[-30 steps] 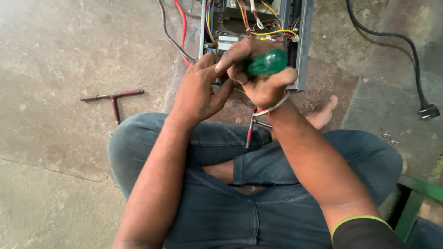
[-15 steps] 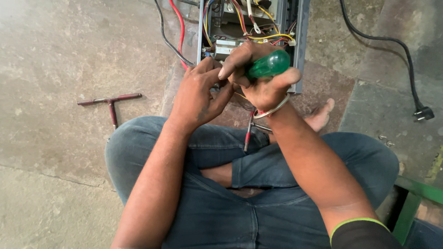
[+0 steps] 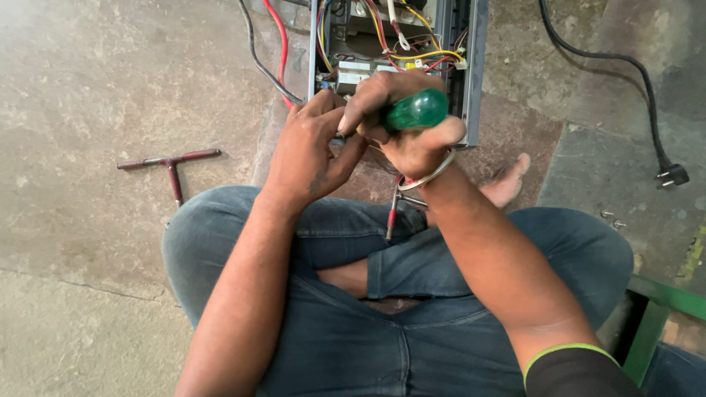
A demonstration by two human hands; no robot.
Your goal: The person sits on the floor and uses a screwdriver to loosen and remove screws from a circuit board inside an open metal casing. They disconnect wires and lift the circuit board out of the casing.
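Note:
I sit cross-legged on a concrete floor in blue jeans. My right hand is closed around a green-handled screwdriver, its shaft hidden behind my fingers. My left hand is pressed against the right, fingers pinched on something small that I cannot make out. Both hands hover at the near edge of an open grey electrical box full of red, yellow and black wires. A metal bangle circles my right wrist.
A dark red T-handle wrench lies on the floor to the left. A red-handled tool rests against my leg. A black cord with a plug lies at right, small screws near it, a green metal frame at lower right.
My hands stay together on the screwdriver at the box edge; the view has shifted slightly, with hardly any movement of the hands.

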